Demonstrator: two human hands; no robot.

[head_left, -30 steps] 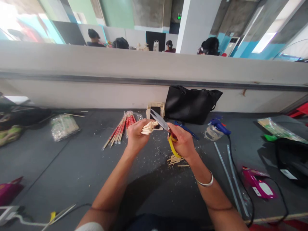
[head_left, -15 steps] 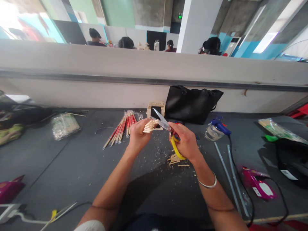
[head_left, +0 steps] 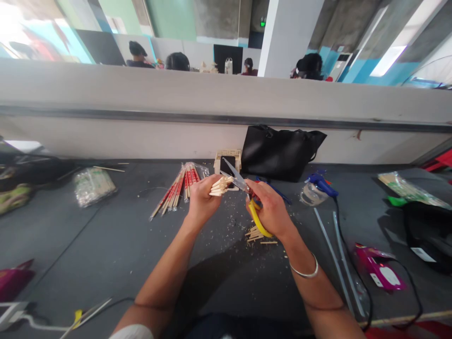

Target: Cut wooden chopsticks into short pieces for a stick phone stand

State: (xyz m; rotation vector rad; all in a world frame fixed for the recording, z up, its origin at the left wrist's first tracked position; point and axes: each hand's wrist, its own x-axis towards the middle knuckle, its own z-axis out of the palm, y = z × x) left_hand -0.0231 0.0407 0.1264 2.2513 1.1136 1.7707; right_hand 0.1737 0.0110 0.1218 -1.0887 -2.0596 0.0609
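My left hand (head_left: 205, 197) is closed around a bundle of short pale wooden sticks (head_left: 219, 186), their ends pointing right. My right hand (head_left: 270, 207) grips scissors (head_left: 259, 219) with yellow handles. The scissor blades are parted and lie at the stick ends; I cannot tell whether they touch a stick. Beneath the right hand, a small pile of cut stick pieces (head_left: 254, 234) lies on the dark table. Red-wrapped chopsticks (head_left: 178, 186) fan out left of my left hand. Behind the blades, a dark phone (head_left: 228, 165) rests against a small wooden frame (head_left: 229, 153).
A black bag (head_left: 282, 153) leans on the partition. To the right are a blue glue gun (head_left: 322, 184), a jar (head_left: 311, 194), clear glue sticks (head_left: 339, 259) and a magenta power box (head_left: 379, 267) with cables. A plastic-wrapped stick pack (head_left: 94, 187) lies left. Several people sit beyond the partition.
Both hands stay almost in place, holding the sticks and the scissors. The scissor blades look slightly closer together. The whole view has shifted a little.
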